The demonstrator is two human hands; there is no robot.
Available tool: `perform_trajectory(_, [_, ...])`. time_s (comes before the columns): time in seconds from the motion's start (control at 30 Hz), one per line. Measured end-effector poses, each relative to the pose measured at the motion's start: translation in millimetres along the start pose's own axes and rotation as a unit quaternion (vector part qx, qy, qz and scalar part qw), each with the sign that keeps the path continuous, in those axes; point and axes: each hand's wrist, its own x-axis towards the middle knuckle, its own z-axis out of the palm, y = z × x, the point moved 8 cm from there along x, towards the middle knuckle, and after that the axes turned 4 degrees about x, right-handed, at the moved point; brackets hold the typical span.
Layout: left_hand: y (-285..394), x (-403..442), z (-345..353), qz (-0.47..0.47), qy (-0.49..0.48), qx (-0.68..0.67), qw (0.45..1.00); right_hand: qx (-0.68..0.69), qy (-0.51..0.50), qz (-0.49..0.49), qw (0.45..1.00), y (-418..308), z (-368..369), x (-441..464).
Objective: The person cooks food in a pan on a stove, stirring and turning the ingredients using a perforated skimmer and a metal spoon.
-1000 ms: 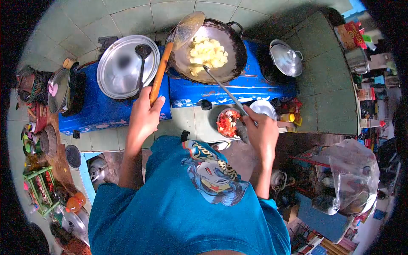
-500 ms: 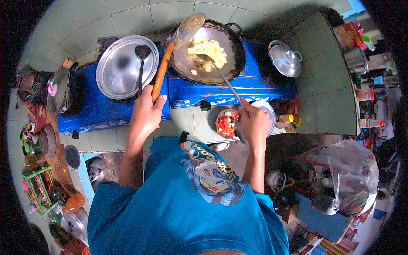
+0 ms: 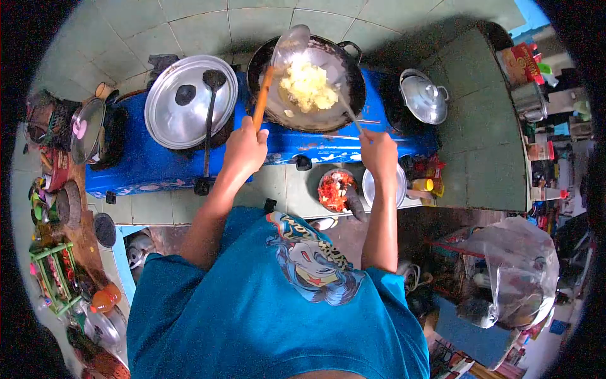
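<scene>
My left hand (image 3: 246,148) is closed around the wooden handle of a skimmer (image 3: 263,95), whose perforated metal head is over the wok's back left, beside the food. In my right hand (image 3: 379,153) is the thin metal handle of a spatula (image 3: 351,112); its blade end is hidden at the food's right side. Pale yellow pieces of food (image 3: 308,87) sit heaped in the dark wok (image 3: 353,95), between the two tools. The wok stands on a blue stove (image 3: 278,142). Below my right hand are a bowl of red chopped ingredients (image 3: 333,191) and a pale plate (image 3: 372,191).
Left of the wok, a large metal lid (image 3: 167,120) has a black ladle (image 3: 211,120) lying across it. A small lidded pot (image 3: 424,100) stands on the right burner. A dark pestle (image 3: 355,203) leans by the bowl. Tiled walls rise behind and to the right.
Both hands have shifted: the left rightward with the skimmer, the right upward with the spatula. The skimmer head is lower by the food, which is now bunched into a higher heap.
</scene>
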Motion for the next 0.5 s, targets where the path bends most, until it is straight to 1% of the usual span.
perform_trajectory(0.03, [-1, -4, 5, -0.07, -0.058, -0.069, 0.993, 0.045, -0.031, -0.017, 0.998, 15, 21, 8])
perform_trajectory(0.07, [-2, -5, 6, -0.071, -0.058, -0.07, 0.993, 0.045, -0.032, -0.018, 0.998, 18, 26, 10])
perform_trajectory(0.13, [-8, -5, 15, -0.094, -0.09, -0.168, 0.977, 0.187, -0.132, 0.062, 0.971, 31, 50, 9])
perform_trajectory(0.17, [-10, -6, 14, -0.094, -0.089, -0.169, 0.977, 0.21, -0.119, 0.044, 0.97, 29, 48, 7])
perform_trajectory(0.2, [-13, -6, 13, -0.092, -0.096, -0.217, 0.967, 0.209, -0.12, 0.044, 0.97, 30, 45, 5])
perform_trajectory(0.23, [-14, -7, 12, -0.09, -0.103, -0.265, 0.955, 0.235, -0.136, 0.062, 0.96, 32, 44, 0])
perform_trajectory(0.27, [-15, -8, 9, -0.09, -0.103, -0.265, 0.955, 0.262, -0.152, 0.08, 0.95, 32, 43, -5])
perform_trajectory(0.33, [-15, -16, 2, -0.092, -0.122, -0.309, 0.939, 0.244, -0.143, 0.065, 0.957, 34, 35, -11])
perform_trajectory(0.4, [-16, -25, -6, -0.095, -0.122, -0.311, 0.938, 0.227, -0.134, 0.053, 0.963, 37, 27, -21])
perform_trajectory(0.47, [-17, -35, -14, -0.104, -0.129, -0.328, 0.93, 0.197, -0.098, 0.007, 0.976, 30, 9, -31])
perform_trajectory(0.5, [-19, -37, -16, -0.087, -0.127, -0.327, 0.932, 0.192, -0.106, 0.039, 0.975, 24, -1, -39])
